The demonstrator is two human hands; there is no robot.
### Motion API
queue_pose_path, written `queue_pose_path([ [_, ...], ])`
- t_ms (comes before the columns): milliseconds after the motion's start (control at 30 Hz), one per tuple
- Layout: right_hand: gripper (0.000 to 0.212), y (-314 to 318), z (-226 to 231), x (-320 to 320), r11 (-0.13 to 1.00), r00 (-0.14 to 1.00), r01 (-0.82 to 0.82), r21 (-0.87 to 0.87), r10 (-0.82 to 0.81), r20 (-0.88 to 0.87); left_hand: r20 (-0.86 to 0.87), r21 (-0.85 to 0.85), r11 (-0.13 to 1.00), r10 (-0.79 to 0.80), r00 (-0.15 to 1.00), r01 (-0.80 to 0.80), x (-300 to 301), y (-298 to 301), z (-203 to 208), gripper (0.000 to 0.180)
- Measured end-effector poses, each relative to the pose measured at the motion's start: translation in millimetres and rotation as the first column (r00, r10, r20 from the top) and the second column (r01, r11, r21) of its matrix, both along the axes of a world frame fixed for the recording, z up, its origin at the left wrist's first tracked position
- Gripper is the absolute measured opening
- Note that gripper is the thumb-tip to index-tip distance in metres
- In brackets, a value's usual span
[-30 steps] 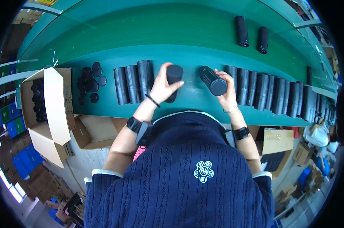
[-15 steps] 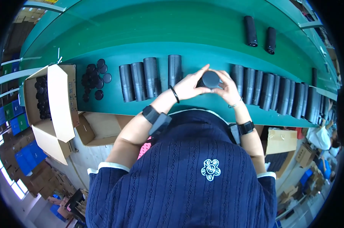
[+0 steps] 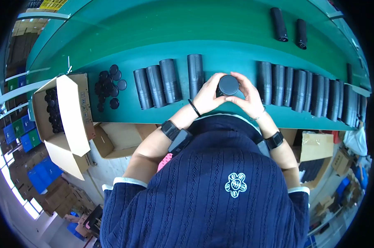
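Clasping a black flat-topped cylinder [image 3: 228,85], left hand [image 3: 207,98] and right hand [image 3: 250,98] curl round it (those black round discs [image 3: 107,88] lie well leftward).

From head height I look steeply down through one fisheye view, close over the navy shirt [image 3: 195,186] and the near edge of the table [image 3: 224,60].

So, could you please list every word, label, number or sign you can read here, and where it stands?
No text is readable.
Open cardboard box at left: printed marks on its side, too small to read.
Navy top: white flower-shaped emblem, inner strokes not legible.
Black cylinder between left hand and right hand: no legible marking.
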State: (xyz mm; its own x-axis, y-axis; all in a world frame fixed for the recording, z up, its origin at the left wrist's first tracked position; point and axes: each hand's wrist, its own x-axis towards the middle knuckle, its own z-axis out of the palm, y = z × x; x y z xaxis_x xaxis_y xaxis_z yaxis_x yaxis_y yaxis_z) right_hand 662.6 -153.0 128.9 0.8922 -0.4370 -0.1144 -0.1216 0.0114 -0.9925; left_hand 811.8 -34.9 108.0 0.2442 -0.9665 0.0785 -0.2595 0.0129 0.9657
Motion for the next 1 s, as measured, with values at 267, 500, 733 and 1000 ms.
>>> queue_pose_path([
  [267, 0.073, 5.2, 9.1, -0.8, 0.993, 1.000, -0.030, -0.118, 0.029, -0.007, -0.029, 0.025, 0.999, 0.027, 0.999, -0.026, -0.5, 2.4, 7.8, 0.064],
  [500, 0.074, 2.5, -2.9, -2.5, 0.958, 0.998, -0.062, -0.280, 0.069, 0.013, 0.099, -0.006, 0.993, 0.114, 0.989, -0.114, -8.1, 3.7, 4.2, 0.067],
  [733, 0.074, 6.6, 4.2, 0.8, 0.979, 0.999, 0.034, -0.202, -0.030, 0.027, 0.159, -0.071, 0.992, 0.111, 0.981, -0.101, -6.3, 3.9, 8.3, 0.068],
  [1000, 0.069, 10.7, 4.4, 0.2, 0.899, 0.999, 0.029, -0.438, -0.033, -0.001, 0.160, -0.045, 0.984, 0.180, 0.971, -0.175, -15.7, 4.0, 4.0, 0.067],
])
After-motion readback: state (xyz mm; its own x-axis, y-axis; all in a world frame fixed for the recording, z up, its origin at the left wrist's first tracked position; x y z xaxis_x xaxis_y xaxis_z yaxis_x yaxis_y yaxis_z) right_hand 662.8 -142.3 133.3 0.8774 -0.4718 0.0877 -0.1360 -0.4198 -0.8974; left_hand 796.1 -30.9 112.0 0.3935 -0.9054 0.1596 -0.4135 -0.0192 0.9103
